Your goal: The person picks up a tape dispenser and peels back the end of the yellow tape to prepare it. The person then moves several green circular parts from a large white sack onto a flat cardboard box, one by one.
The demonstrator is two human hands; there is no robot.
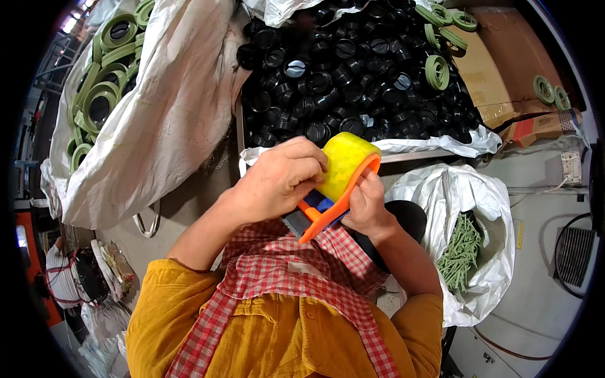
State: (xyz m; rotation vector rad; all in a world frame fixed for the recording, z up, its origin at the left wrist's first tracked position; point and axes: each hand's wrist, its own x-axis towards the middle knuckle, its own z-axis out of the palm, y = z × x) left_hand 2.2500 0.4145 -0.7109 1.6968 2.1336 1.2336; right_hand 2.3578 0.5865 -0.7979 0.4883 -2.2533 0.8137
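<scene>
In front of my lap I have an orange tape dispenser [333, 212] with a wide roll of yellow tape [345, 162] mounted on it. My right hand [367, 203] is wrapped around the dispenser's right side, its fingers partly inside the orange ring. With bent, closed fingers my left hand [285, 175] pinches at the left edge of the yellow roll; the fingertips are partly hidden, so the exact grip on the tape is not plain. The dispenser's toothed cutter [294, 225] points down toward the checked apron [271, 264].
Beyond my hands is a bin heaped with black round caps [353, 75]. Green rings [101, 104] fill a white sack [183, 94] on the left; more lie on cardboard [485, 69]. At right stands a white bag [498, 220] holding thin green strips [462, 252].
</scene>
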